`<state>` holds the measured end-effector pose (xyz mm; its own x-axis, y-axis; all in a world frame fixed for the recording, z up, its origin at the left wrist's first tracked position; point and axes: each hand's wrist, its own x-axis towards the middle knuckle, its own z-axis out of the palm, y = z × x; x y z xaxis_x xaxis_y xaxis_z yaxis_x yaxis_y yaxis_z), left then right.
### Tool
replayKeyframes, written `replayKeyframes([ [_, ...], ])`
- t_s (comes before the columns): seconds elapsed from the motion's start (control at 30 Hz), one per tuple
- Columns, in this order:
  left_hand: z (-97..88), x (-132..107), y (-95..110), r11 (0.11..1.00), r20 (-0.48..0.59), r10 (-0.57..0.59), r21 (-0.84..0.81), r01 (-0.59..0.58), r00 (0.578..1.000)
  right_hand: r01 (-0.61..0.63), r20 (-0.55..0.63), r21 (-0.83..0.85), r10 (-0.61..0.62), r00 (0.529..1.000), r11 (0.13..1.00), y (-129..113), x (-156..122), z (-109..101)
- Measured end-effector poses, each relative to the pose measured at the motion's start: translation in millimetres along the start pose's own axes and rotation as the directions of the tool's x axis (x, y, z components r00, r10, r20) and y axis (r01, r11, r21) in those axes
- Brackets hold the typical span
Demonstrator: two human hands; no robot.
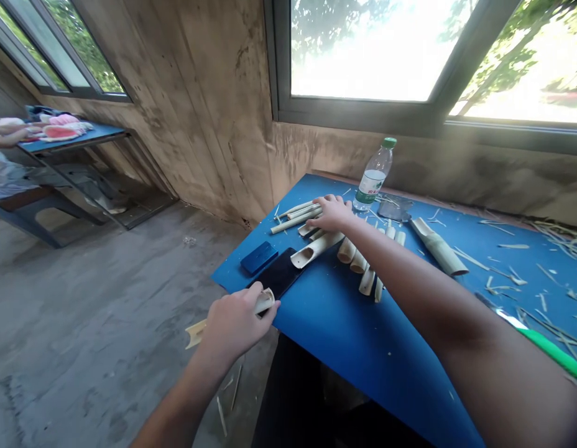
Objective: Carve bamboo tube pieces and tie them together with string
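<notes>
My left hand (239,320) is closed around a cut bamboo piece (265,301), held off the table's front left corner. One end of the piece shows beyond the thumb, and a split yellowish end (195,334) sticks out behind the hand. My right hand (334,213) reaches across the blue table (335,311) and lies over a group of bamboo pieces, fingers apart; what lies under the palm is hidden. Near it are thin bamboo sticks (298,218), a hollowed bamboo tube (316,250) and a row of short tubes (358,261) partly behind my forearm.
A black flat slab (281,274) and a blue block (259,258) lie at the left corner. A water bottle (375,174) stands near the wall. A thicker bamboo tube (438,246), shavings (503,280) and a green-handled tool (549,351) are at right. Another person's arm (11,138) rests at a far table.
</notes>
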<state>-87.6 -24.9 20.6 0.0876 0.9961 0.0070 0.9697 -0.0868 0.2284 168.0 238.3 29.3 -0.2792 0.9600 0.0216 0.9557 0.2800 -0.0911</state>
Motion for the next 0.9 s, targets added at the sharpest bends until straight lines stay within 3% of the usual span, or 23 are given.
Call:
replayKeyframes([
  [0.17,-7.0,6.5,1.2,0.998,0.071,-0.058,0.015,0.057,0.996,0.289,-0.008,0.032,-0.289,0.957,0.957,-13.1,0.1,3.5],
  [0.3,-11.5,7.8,4.4,0.996,0.128,-0.092,-0.009,0.094,0.987,0.394,-0.049,0.051,-0.392,0.919,0.918,-30.0,4.3,9.9],
  [0.4,-14.8,3.1,4.5,0.994,0.103,-0.106,-0.014,0.108,0.989,0.462,-0.100,0.053,-0.456,0.884,0.885,-44.8,6.1,10.8],
  [0.5,-18.8,-8.2,1.5,0.993,0.032,-0.109,-0.040,0.110,0.994,0.499,-0.250,0.085,-0.466,0.848,0.862,-50.2,-0.9,-5.3],
  [0.57,-22.2,-17.6,-1.4,0.990,-0.005,-0.102,-0.096,0.101,0.995,0.476,-0.406,0.129,-0.392,0.825,0.870,-44.5,-17.1,-26.6],
  [0.67,-29.0,-30.2,-3.3,0.978,-0.027,-0.070,-0.199,0.064,0.997,0.432,-0.610,0.291,-0.182,0.771,0.854,-23.0,-70.8,-64.6],
  [0.7,-31.4,-33.6,-2.4,0.971,-0.026,-0.054,-0.236,0.046,0.998,0.483,-0.705,0.489,0.003,0.710,0.726,-14.0,-97.5,-75.8],
  [0.73,-33.7,-36.4,-0.5,0.960,-0.024,-0.033,-0.279,0.025,0.999,0.549,-0.728,0.622,0.155,0.668,0.559,-5.1,-128.0,-84.9],
  [0.8,-37.5,-41.0,6.7,0.922,-0.010,0.030,-0.385,-0.031,1.000,0.559,-0.640,0.760,0.233,0.732,0.331,9.6,-197.3,-93.3],
  [0.87,-39.6,-44.6,18.7,0.865,0.014,0.108,-0.493,-0.087,0.994,0.449,-0.519,0.851,0.316,0.794,0.272,16.6,-270.5,-85.1],
  [0.9,-39.9,-46.3,26.5,0.835,0.027,0.151,-0.539,-0.113,0.988,0.388,-0.467,0.882,0.375,0.801,0.269,16.8,-305.8,-74.7],
])
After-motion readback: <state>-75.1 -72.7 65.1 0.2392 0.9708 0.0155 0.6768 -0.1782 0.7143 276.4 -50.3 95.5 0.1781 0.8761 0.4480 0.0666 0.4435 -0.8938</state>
